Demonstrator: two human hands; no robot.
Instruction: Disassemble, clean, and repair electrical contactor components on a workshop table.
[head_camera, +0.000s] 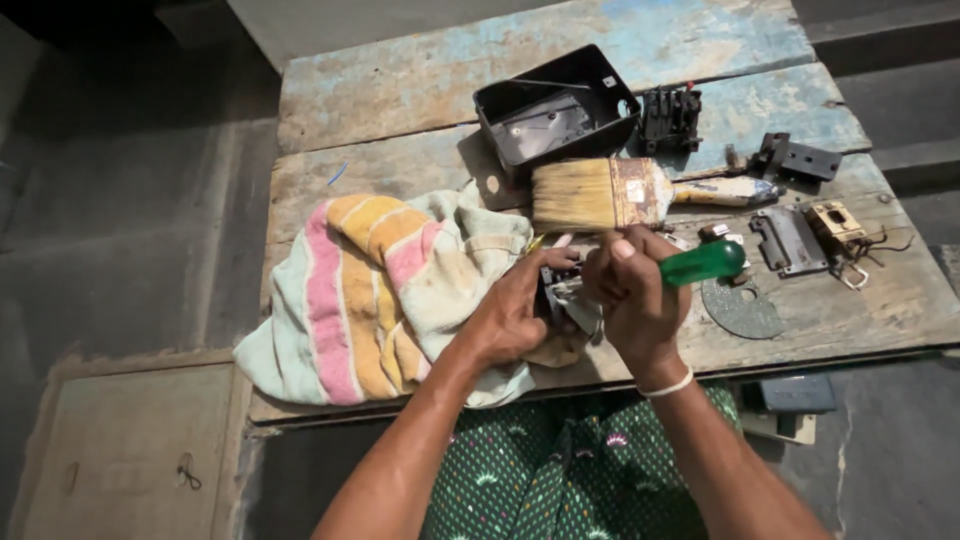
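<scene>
Meanwhile left hand (512, 318) grips small part (560, 296); right hand (632, 292) grips screwdriver (703, 262); black box (556, 108) sits open.

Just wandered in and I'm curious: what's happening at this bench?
A person grips a small dark metal part in the left hand and works on it with a green-handled screwdriver held in the right hand. A striped cloth, a wide paintbrush and a black plastic box lie on the worn wooden bench.
</scene>
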